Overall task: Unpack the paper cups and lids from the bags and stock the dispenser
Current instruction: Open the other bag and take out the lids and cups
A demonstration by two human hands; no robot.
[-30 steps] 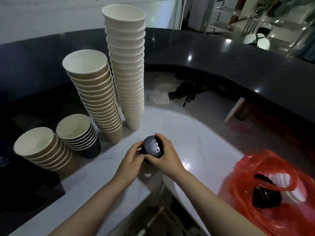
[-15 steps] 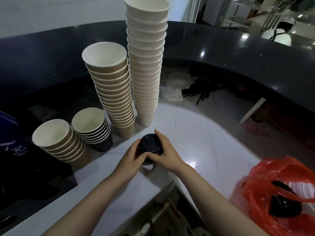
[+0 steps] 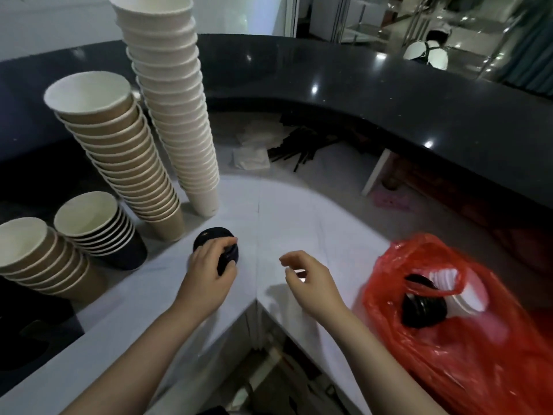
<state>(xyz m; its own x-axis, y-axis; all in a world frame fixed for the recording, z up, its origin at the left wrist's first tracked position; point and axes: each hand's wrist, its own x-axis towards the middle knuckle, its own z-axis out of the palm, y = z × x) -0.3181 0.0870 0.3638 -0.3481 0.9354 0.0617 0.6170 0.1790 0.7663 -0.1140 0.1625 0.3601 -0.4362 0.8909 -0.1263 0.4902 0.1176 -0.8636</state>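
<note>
Black lids point(image 3: 216, 245) gripped in left hand point(image 3: 206, 274) on white counter point(image 3: 314, 223), beside cup stacks point(image 3: 167, 94); right hand point(image 3: 311, 283) loosely open, empty. Probably mid-unpacking: next, reaching into red bag point(image 3: 449, 348) for remaining lids.

Left hand point(image 3: 209, 272) curls its fingers round a small stack of black plastic lids point(image 3: 217, 244) — right hand point(image 3: 311, 283) hovers apart, fingers loosely bent, empty.
</note>
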